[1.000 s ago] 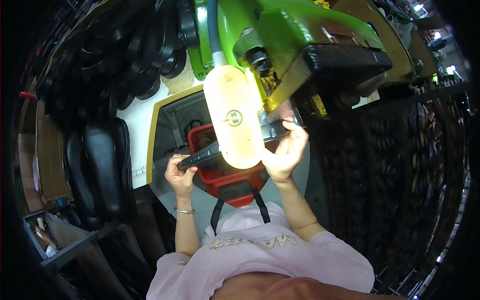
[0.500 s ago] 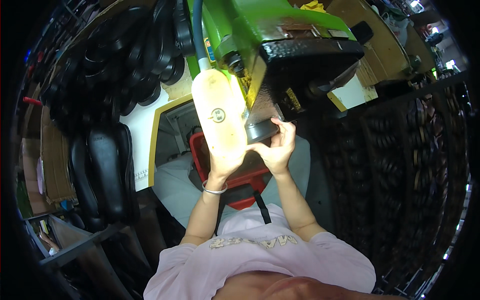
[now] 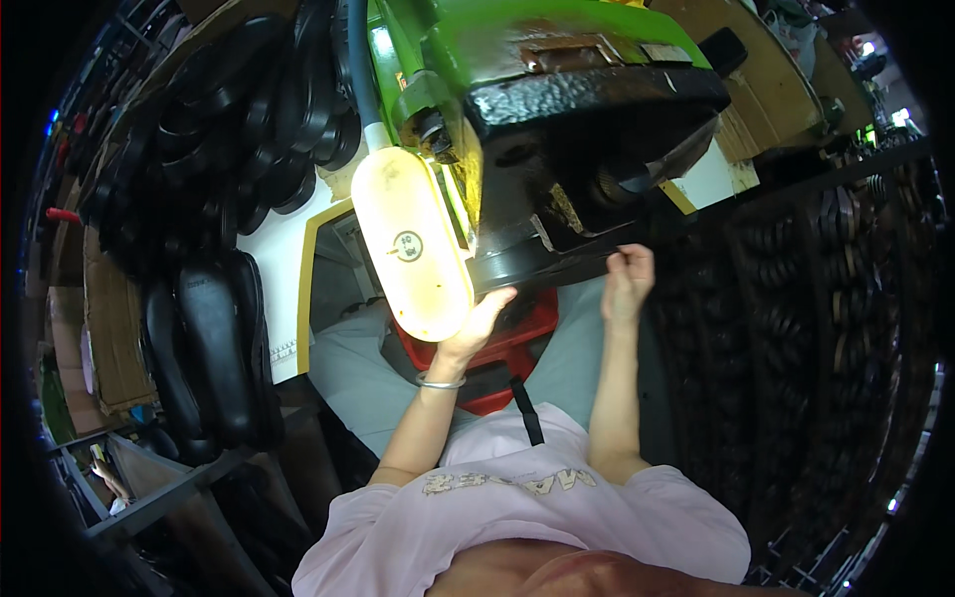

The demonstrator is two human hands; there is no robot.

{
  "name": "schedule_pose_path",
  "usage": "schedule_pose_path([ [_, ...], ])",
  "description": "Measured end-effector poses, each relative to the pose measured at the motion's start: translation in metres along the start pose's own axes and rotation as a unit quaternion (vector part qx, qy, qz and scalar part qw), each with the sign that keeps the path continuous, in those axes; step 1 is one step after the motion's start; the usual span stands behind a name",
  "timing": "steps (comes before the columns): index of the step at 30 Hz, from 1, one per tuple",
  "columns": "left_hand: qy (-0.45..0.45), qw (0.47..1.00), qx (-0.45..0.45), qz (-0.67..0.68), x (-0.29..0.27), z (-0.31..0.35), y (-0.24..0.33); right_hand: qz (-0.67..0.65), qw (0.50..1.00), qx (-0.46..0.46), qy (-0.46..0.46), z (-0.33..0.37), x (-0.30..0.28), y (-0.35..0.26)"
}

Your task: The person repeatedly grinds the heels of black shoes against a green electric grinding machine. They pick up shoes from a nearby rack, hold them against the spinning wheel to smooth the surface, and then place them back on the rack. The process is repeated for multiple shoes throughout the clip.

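A long black shoe sole (image 3: 532, 271) lies crosswise beneath the dark head of a green machine (image 3: 587, 30). My left hand (image 3: 477, 326) is closed at its left part, the thumb along the near edge; the other fingers are hidden by a glowing oval lamp (image 3: 413, 244). My right hand (image 3: 629, 284) is at the right end, its fingers bent and pinched against it. Just above the sole hangs a worn metal plate (image 3: 559, 214) of the machine. The sole's far side is lost in shadow.
Black soles (image 3: 214, 99) are piled at the left, with more standing upright (image 3: 214, 338) nearer me. A white table with a yellow edge (image 3: 288, 289) curves around the left. A red stool or bin (image 3: 527, 333) shows below my hands. Racks of dark soles (image 3: 766, 368) fill the right side.
My right hand has moved right and away from the left hand, to the sole's far right end. More of the sole's length now shows. The view has shifted slightly.
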State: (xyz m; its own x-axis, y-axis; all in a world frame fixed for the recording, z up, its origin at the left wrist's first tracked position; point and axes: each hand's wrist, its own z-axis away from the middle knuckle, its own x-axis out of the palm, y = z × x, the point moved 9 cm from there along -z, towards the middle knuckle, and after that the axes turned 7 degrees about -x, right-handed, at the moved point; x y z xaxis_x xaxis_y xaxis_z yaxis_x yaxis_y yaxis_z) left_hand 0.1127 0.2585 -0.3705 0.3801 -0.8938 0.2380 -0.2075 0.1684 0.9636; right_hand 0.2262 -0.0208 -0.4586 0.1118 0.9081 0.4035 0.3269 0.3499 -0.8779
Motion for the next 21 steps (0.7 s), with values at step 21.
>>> schedule_pose_path([
  [21, 0.08, 0.996, 0.043, -0.019, -0.134, 0.027, 0.05, 0.074, 0.97, -0.083, -0.218, 0.001, 0.178, -0.131],
])
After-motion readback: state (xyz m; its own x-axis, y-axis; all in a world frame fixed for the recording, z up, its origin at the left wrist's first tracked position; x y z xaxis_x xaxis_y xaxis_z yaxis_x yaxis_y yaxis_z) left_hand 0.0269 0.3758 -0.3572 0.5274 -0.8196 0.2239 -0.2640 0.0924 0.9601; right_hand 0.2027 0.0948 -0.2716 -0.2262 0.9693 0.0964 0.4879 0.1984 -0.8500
